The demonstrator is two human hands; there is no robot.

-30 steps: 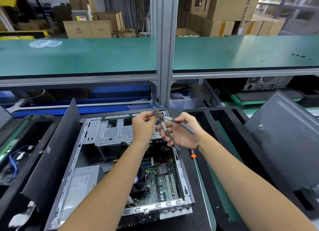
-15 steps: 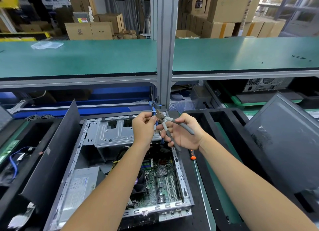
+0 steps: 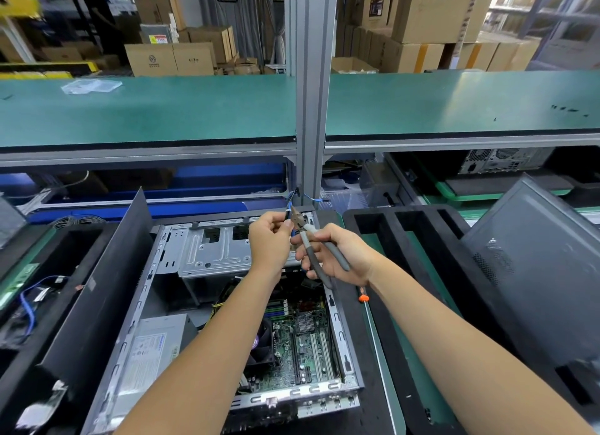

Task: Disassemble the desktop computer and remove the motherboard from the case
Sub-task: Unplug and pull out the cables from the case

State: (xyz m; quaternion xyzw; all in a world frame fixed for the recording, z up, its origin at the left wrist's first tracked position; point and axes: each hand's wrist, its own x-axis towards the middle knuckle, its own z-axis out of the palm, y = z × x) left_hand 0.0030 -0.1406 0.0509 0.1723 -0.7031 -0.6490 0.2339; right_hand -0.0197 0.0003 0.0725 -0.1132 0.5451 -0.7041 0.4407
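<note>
Open computer case [image 3: 227, 304] lies flat on the desk [image 3: 383, 386], side cover off. Motherboard [image 3: 302, 347] sits in the case, at its right half, green, slots visible; fan [image 3: 259, 347] just left of it, partly hidden by the left forearm. Power supply [image 3: 152, 353] at the case's left side, grey with label. Metal drive cage [image 3: 211, 249] at the case's far end. Left hand [image 3: 269, 243] above the far end of the case, fingers curled, pinching a thin blue cable [image 3: 290, 207] that runs up past the case's far edge. Right hand [image 3: 337, 256] just beside it, to the right, wrapped around grey-handled pliers [image 3: 308, 239]; handles spread a little, tip touching or right at the cable next to the left fingertips, exact contact hard to tell. Screwdriver [image 3: 367, 308] with orange collar lies on the desk just right of the case. Black panel [image 3: 97, 288] leans upright along the case's left side. Dark side cover [image 3: 535, 272] leans well right of the case.
</note>
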